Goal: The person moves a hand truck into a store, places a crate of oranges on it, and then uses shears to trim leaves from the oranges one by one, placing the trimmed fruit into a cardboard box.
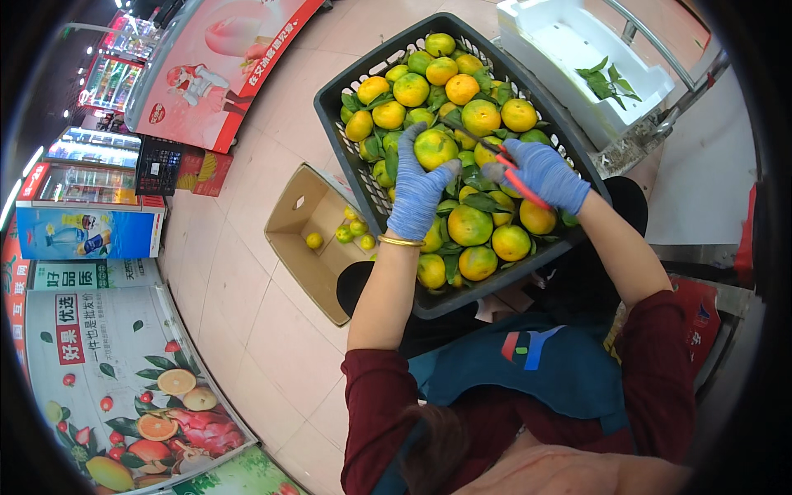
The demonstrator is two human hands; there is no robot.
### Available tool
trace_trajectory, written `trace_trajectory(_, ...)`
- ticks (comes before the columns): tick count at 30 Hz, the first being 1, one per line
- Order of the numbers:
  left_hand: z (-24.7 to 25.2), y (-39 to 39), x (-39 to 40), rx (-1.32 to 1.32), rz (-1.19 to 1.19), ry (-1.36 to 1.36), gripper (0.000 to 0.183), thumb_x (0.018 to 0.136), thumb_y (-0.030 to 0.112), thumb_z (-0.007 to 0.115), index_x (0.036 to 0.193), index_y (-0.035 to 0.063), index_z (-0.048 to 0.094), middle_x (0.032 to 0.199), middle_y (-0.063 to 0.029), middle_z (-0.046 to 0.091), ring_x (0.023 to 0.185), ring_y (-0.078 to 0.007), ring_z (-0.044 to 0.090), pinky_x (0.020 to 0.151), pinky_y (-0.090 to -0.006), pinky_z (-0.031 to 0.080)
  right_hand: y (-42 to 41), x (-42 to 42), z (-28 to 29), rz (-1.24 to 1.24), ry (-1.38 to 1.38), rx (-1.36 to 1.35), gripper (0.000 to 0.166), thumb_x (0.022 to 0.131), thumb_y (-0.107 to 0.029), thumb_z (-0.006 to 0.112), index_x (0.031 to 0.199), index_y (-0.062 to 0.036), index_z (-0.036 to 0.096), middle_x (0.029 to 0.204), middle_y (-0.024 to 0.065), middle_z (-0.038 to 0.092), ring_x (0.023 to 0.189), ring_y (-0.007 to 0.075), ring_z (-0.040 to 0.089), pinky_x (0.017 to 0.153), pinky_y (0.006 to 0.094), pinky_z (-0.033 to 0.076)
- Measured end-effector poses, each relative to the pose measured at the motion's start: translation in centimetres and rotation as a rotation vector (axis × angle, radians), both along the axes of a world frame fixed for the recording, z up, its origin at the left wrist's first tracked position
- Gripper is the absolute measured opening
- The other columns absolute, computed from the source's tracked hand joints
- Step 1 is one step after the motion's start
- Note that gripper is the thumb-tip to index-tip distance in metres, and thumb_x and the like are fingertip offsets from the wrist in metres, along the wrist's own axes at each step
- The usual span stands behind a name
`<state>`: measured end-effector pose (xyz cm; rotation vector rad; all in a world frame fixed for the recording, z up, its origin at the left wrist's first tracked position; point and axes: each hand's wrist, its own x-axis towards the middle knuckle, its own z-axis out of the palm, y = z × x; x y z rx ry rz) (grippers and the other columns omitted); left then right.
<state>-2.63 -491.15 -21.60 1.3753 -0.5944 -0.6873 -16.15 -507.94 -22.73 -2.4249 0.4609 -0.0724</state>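
Observation:
My left hand (422, 179), in a blue knit glove, grips a yellow-green mandarin (435, 150) over the crate. Gloved in the same blue, my right hand (544, 173) holds red-handled scissors (518, 179). Their dark blades point left, towards the held mandarin; whether they touch it I cannot tell. Below both hands, a black plastic crate (396, 55) is full of green and orange mandarins (470, 224), many with leaves (484, 202) among them. The crate tilts against my knees.
Left of the crate, an open cardboard box (309, 266) on the tiled floor holds several small mandarins (356, 228). At the upper right, a white foam box (557, 49) contains cut leaves (607, 81), beside a metal rail (659, 46). A red-and-pink freezer (216, 68) stands at the upper left.

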Motion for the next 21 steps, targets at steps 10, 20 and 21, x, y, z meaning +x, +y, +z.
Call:
trace_trajectory(10,0.3,1.0,1.2,-0.249,-0.094,0.177,0.062,0.077,0.010,0.068,0.131,0.0137,0.037,0.114,-0.0100,0.052,0.097,-0.0252,0.058,0.081,-0.0359,0.053,-0.6,2.7,3.8,-0.203,-0.352,0.590,0.043,0.082,-0.040,0.069,0.088,-0.0007,0.054,0.074,0.0062,0.052,0.071,0.0141,0.049,0.069,0.0300,0.044)
trace_trajectory(20,-7.1,15.7,16.8,-0.464,0.960,0.719,0.037,0.089,0.038,0.055,0.104,0.0037,0.051,0.098,-0.0178,0.059,0.087,-0.0289,0.059,0.074,-0.0346,0.054,-6.8,2.2,-2.6,-0.624,-0.754,0.575,0.048,0.082,-0.003,0.065,0.126,0.0047,0.047,0.116,0.0143,0.058,0.107,0.0178,0.058,0.091,0.0259,0.047)
trace_trajectory(21,-10.1,18.1,17.9,-0.392,1.061,0.745,0.039,0.087,0.037,0.056,0.109,0.0059,0.050,0.103,-0.0153,0.056,0.091,-0.0298,0.057,0.074,-0.0375,0.053,-6.7,2.6,-2.1,-0.622,-0.750,0.542,0.046,0.083,-0.002,0.063,0.126,0.0048,0.047,0.116,0.0143,0.058,0.108,0.0178,0.057,0.091,0.0258,0.046)
